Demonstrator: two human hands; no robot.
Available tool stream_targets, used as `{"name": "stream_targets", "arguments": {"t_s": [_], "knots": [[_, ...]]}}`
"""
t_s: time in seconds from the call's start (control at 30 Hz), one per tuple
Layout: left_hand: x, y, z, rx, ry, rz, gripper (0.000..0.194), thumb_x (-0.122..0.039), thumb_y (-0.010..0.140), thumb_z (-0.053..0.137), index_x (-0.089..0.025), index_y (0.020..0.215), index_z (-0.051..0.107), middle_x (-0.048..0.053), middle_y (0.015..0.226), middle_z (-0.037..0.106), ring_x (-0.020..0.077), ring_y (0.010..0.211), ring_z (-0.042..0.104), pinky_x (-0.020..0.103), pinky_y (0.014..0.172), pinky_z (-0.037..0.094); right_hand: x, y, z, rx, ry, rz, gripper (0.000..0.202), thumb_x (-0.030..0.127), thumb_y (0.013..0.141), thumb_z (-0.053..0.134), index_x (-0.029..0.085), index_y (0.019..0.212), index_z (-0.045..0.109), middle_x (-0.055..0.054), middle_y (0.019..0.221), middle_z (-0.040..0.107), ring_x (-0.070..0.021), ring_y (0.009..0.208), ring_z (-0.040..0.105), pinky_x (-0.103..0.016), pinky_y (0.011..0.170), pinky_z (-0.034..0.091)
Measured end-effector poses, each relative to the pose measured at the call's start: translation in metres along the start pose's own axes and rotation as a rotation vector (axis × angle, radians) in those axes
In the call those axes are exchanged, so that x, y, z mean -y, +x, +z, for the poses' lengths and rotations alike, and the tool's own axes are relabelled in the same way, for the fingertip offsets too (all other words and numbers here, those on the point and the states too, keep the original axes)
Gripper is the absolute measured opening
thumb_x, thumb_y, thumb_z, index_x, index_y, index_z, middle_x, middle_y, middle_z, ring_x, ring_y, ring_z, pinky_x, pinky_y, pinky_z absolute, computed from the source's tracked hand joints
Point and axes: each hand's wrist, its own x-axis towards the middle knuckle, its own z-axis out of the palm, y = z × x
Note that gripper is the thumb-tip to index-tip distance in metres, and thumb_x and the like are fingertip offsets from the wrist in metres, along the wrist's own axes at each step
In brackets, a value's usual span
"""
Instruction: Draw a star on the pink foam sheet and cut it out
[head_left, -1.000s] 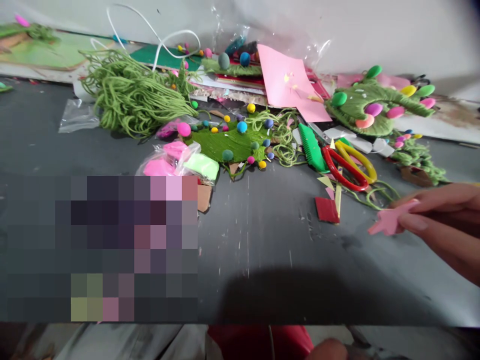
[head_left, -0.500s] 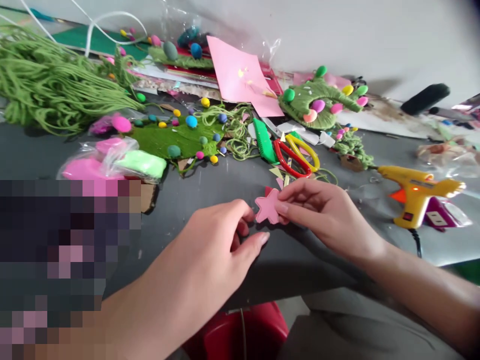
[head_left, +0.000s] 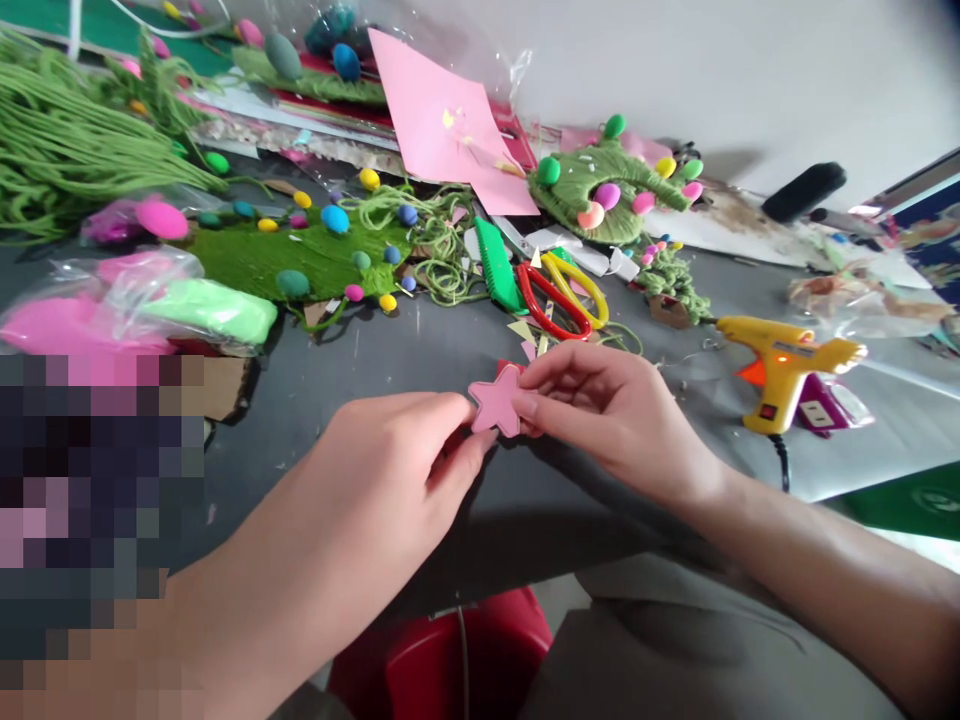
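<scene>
A small pink star (head_left: 496,402) with layered edges is held over the grey table's near edge. My right hand (head_left: 600,405) pinches its right side between thumb and fingers. From the left, my left hand (head_left: 405,445) has its thumb and forefinger closed on the star's left points. A bit of red (head_left: 510,370) shows behind the star's top, its kind unclear. Just beyond my hands lie scissors with red and yellow handles (head_left: 555,300) and a green comb-like tool (head_left: 499,270).
A yellow glue gun (head_left: 784,365) with a lit lamp and a cord stands at the right. Green yarn (head_left: 90,135), a green felt piece with coloured balls (head_left: 247,265), a pink sheet (head_left: 442,115) and bagged clay (head_left: 210,310) lie behind and left.
My left thumb and forefinger have closed on the star's left side; before, the thumb was apart from it. My right hand keeps its pinch. The whole view has shifted, moving things leftward.
</scene>
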Motion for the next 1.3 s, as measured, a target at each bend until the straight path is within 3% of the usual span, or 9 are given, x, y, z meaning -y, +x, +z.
{"name": "stream_targets", "arguments": {"t_s": [0.23,0.33,0.47,0.63,0.8,0.97,1.13,1.23,1.3], "knots": [[0.001,-0.001,0.002,-0.041,0.045,0.032,0.033,-0.040,0.103,0.056,-0.023,0.076,0.065,-0.002,0.064,0.060,0.0117,0.051,0.045,0.029,0.055,0.029,0.001,-0.001,0.000,-0.031,-0.003,-0.023,0.026,0.028,0.073,0.096,0.021,0.090,0.077,0.000,0.079,0.077,-0.0155,0.069,0.073,-0.026,0.064,0.063],[0.002,-0.001,0.003,-0.040,-0.018,-0.014,0.031,-0.044,0.102,0.056,-0.024,0.083,0.071,-0.001,0.066,0.065,0.0131,0.051,0.050,0.029,0.053,0.029,0.001,-0.001,0.000,-0.040,-0.006,-0.035,0.027,0.029,0.072,0.097,0.022,0.090,0.077,0.000,0.079,0.077,-0.0159,0.070,0.073,-0.027,0.066,0.064],[-0.001,0.002,0.002,-0.011,-0.089,-0.075,0.032,-0.044,0.099,0.060,-0.024,0.075,0.068,-0.002,0.063,0.067,0.0138,0.050,0.054,0.028,0.050,0.031,0.000,-0.001,0.001,-0.036,0.003,-0.044,0.027,0.027,0.072,0.096,0.021,0.090,0.077,0.000,0.079,0.076,-0.0150,0.071,0.073,-0.026,0.067,0.064],[-0.007,0.005,-0.002,0.045,-0.332,-0.227,0.021,-0.045,0.090,0.072,-0.025,0.084,0.073,-0.001,0.073,0.075,0.0160,0.060,0.068,0.023,0.051,0.045,0.004,-0.002,-0.002,-0.042,-0.063,-0.049,0.027,0.032,0.074,0.095,0.022,0.090,0.077,-0.001,0.081,0.077,-0.0161,0.071,0.073,-0.028,0.066,0.064],[-0.009,0.004,-0.006,0.110,-0.586,-0.308,0.026,-0.049,0.091,0.071,-0.026,0.100,0.079,0.001,0.075,0.076,0.0139,0.053,0.064,0.019,0.046,0.048,0.010,-0.006,-0.012,0.053,-0.106,-0.032,0.026,0.031,0.075,0.094,0.022,0.090,0.076,-0.001,0.081,0.076,-0.0162,0.071,0.074,-0.027,0.064,0.063],[-0.009,0.009,-0.004,0.198,-0.685,-0.328,0.029,-0.051,0.093,0.068,-0.026,0.090,0.082,0.001,0.068,0.072,0.0112,0.051,0.060,0.015,0.044,0.046,0.011,-0.007,-0.016,0.158,-0.109,-0.025,0.022,0.026,0.079,0.090,0.020,0.094,0.075,-0.001,0.086,0.077,-0.0156,0.076,0.075,-0.026,0.069,0.064],[-0.016,0.013,0.003,0.029,-0.834,-0.409,0.023,-0.039,0.093,0.074,-0.022,0.078,0.079,0.000,0.070,0.072,0.0085,0.056,0.061,0.011,0.048,0.048,0.002,-0.008,-0.015,0.032,-0.070,-0.160,0.033,0.027,0.082,0.090,0.024,0.108,0.071,-0.003,0.103,0.079,-0.0191,0.091,0.077,-0.032,0.083,0.066],[-0.019,0.013,0.008,-0.033,-0.974,-0.437,0.016,-0.037,0.091,0.077,-0.022,0.083,0.080,0.000,0.077,0.074,0.0090,0.063,0.065,0.011,0.051,0.052,-0.005,-0.012,-0.016,-0.048,-0.203,-0.309,0.034,0.028,0.078,0.093,0.025,0.104,0.073,-0.004,0.105,0.079,-0.0220,0.094,0.076,-0.037,0.088,0.066],[-0.020,0.014,0.011,-0.031,-1.033,-0.452,0.016,-0.037,0.090,0.079,-0.022,0.084,0.080,0.000,0.080,0.074,0.0100,0.067,0.068,0.012,0.054,0.055,-0.009,-0.015,-0.017,-0.075,-0.306,-0.362,0.027,0.029,0.082,0.090,0.026,0.105,0.076,-0.004,0.104,0.080,-0.0229,0.094,0.076,-0.038,0.088,0.066]]}}
